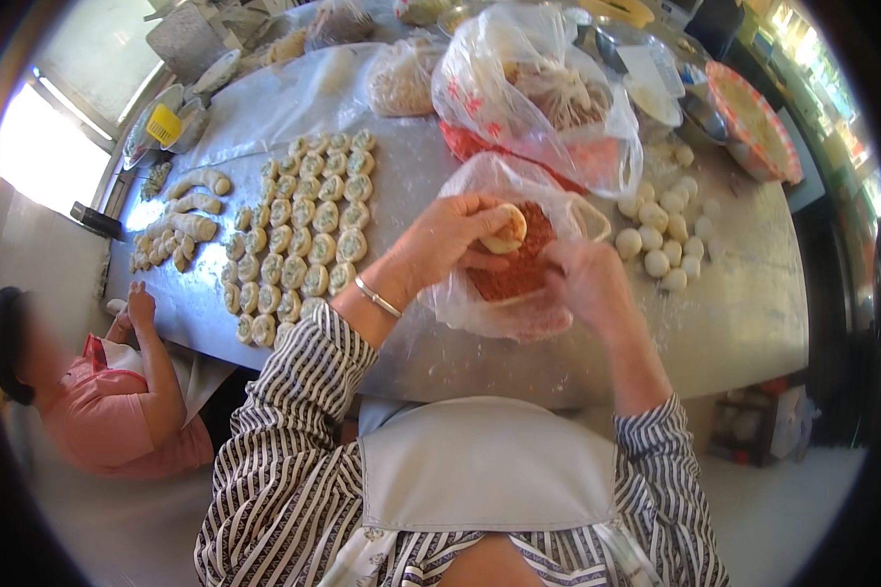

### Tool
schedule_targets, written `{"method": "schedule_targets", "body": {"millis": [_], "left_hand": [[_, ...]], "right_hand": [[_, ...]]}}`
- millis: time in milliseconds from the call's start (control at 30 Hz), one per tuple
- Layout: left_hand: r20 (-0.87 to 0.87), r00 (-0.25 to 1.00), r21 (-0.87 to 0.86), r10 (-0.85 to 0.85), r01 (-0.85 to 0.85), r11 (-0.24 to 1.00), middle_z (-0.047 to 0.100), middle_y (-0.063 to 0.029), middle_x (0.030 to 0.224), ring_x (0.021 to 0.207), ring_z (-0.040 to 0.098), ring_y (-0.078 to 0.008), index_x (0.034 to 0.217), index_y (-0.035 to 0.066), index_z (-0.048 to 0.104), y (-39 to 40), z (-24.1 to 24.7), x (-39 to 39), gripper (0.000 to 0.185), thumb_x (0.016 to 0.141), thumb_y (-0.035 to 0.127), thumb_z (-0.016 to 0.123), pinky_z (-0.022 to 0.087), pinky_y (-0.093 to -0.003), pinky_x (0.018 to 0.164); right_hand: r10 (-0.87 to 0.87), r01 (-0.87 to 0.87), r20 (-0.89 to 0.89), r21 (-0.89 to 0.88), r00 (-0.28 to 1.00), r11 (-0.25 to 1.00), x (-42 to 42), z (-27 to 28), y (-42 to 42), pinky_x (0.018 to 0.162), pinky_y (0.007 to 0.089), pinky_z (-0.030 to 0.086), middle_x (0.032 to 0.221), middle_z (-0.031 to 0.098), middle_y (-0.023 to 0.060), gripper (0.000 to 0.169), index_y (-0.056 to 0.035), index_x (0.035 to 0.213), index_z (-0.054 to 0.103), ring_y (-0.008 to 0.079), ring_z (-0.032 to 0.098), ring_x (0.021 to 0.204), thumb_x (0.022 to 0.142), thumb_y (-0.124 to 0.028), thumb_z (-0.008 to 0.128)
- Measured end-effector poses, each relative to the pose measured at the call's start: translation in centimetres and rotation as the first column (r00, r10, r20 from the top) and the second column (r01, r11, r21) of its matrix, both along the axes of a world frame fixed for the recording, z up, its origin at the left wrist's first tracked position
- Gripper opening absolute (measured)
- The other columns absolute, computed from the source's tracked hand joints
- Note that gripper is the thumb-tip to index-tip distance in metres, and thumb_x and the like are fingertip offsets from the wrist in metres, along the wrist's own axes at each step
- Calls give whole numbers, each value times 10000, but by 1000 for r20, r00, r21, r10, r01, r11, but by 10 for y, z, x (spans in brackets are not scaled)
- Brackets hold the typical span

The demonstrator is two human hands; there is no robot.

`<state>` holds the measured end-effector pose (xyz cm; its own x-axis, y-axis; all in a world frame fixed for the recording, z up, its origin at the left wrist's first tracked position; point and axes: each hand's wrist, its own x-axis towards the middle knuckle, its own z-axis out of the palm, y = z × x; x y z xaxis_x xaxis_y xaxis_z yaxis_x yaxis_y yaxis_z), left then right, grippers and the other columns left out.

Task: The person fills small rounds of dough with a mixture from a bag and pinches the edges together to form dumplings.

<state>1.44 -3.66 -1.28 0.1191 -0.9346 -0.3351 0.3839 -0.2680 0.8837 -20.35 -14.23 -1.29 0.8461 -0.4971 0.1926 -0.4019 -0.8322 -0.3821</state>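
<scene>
My left hand point(455, 229) grips a small round of dough point(506, 233) with reddish filling showing on its face. Beneath it, a clear plastic bag point(451, 302) lies open, holding crumbly red-brown filling point(501, 285). Over the right side of that bag is my right hand point(593, 279), its fingers blurred and bent; whether they hold anything is hidden. Smooth white dough balls point(653, 218) sit in a cluster to the right. On the left, rows of dough rounds topped with green-flecked filling point(303, 214) cover part of the metal table point(477, 370).
Beyond the filling stand a large knotted plastic bag point(484, 88) and a smaller bag point(404, 81). A basin with a red-and-white rim point(752, 121) is at the far right. Dough rolls point(191, 226) and cut pieces point(163, 251) lie left, near a co-worker point(117, 418) handling dough.
</scene>
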Motion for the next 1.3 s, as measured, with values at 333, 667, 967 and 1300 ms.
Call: {"method": "schedule_targets", "body": {"millis": [333, 667, 967, 1300], "left_hand": [[-74, 996, -31, -54, 52, 998, 648, -144, 1296, 1117, 701, -236, 1377, -21, 582, -1, 5, -6, 438, 1113, 321, 506, 631, -376, 949], [-65, 997, 14, -49, 50, 999, 662, -119, 1273, 1115, 696, -208, 1355, -31, 599, -1, -2, -4, 455, 1115, 344, 503, 627, -344, 956], [35, 999, 9, -21, 21, 1000, 677, -103, 1211, 1064, 715, -204, 1337, -56, 616, 3, -3, -7, 412, 1051, 239, 649, 627, -319, 940], [214, 976, 52, 45, -57, 997, 673, -145, 1194, 1022, 729, -240, 1338, -100, 586, 24, 13, 3, 464, 1037, 243, 669, 653, -351, 880]], "right_hand": [[-38, -81, 461, 235, 886, 969, 24, 19, -1, 804, 376, 551, 977, 743, 128, 189, -55, 1025, 745, 308, 706, 890, 837, -50, 769], [-11, -122, 379, 324, 925, 938, 30, 21, 0, 814, 390, 569, 1000, 747, 189, 328, -9, 1141, 692, 340, 728, 912, 819, 28, 738], [-98, -103, 438, 412, 893, 905, 37, 16, 2, 746, 367, 584, 996, 756, 206, 345, -23, 1169, 674, 279, 760, 884, 837, 70, 698], [60, -54, -94, 72, 994, 996, 13, 7, 7, 912, 426, 564, 1108, 714, 168, 488, -5, 1246, 664, 392, 689, 1039, 820, -176, 830]]}}
